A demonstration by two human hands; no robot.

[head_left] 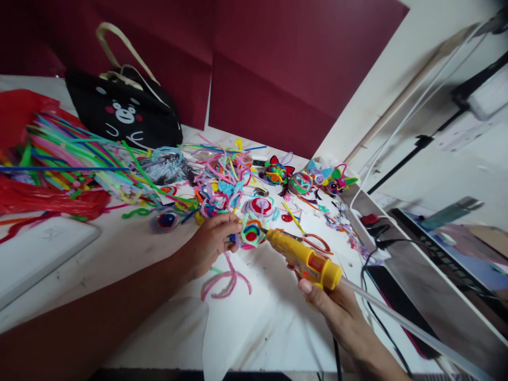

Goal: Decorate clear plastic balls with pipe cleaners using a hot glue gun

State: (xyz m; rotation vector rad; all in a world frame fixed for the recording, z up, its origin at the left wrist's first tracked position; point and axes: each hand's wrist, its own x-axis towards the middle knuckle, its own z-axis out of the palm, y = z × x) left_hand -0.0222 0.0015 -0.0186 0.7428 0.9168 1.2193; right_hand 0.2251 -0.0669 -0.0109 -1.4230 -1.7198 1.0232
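Note:
My left hand (216, 241) pinches a small round craft piece (251, 236) made of coiled pipe cleaners, with a red centre and blue and green rings. In my right hand (337, 304) is a yellow hot glue gun (304, 256), a long clear glue stick reaching out of its back. The gun's dark nozzle tip is at the right edge of the craft piece; whether they touch I cannot tell. Orange-handled scissors (317, 243) lie just behind the gun. Below the piece, pink pipe cleaners (226, 283) rest on white paper.
Loose pipe cleaners (222, 174) are heaped at the back, beside a red plastic bag (85, 198). Several finished colourful balls (300, 182) stand back right. A black bag (127, 111), a white box (43, 254) and a phone (400, 309) with cables flank the work area.

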